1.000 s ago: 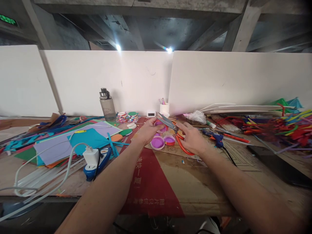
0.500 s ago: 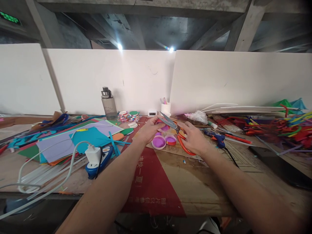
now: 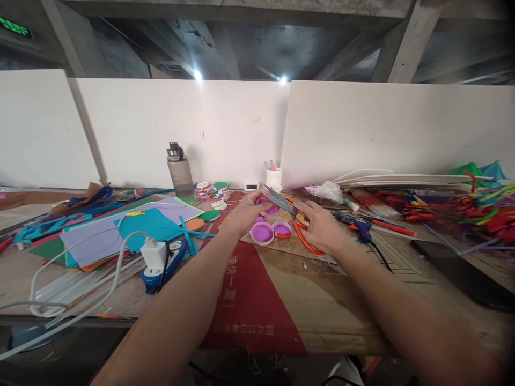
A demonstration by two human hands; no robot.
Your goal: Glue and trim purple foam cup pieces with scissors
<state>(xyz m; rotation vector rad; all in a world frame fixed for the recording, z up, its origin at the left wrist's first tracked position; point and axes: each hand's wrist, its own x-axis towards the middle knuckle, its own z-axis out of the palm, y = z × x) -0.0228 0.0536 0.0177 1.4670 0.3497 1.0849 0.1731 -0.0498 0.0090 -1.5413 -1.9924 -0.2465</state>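
Observation:
My right hand [image 3: 319, 225] is wrapped round the orange handles of a pair of scissors [image 3: 286, 206]. Their grey blades point up and left toward my left hand [image 3: 249, 212]. Between the fingers of that left hand is a purple-lined round paper piece [image 3: 267, 208], tilted and partly hidden by the blades. On the cardboard just below stand a round purple cup with a pale rim [image 3: 262, 234] and a smaller purple one with a red side [image 3: 282, 230]. Whether the blades touch the held piece I cannot tell.
To the left lie coloured paper sheets [image 3: 92, 244] and a power strip [image 3: 163, 265] with cables. A bottle [image 3: 179, 171] stands at the back. On the right are a glue gun [image 3: 362, 230], a dark phone-like slab [image 3: 458, 271] and piled colourful strips [image 3: 462, 209].
Hardly anything differs. The round purple piece in my left hand shows slightly more of its inside, and my right hand with the scissors has shifted very slightly.

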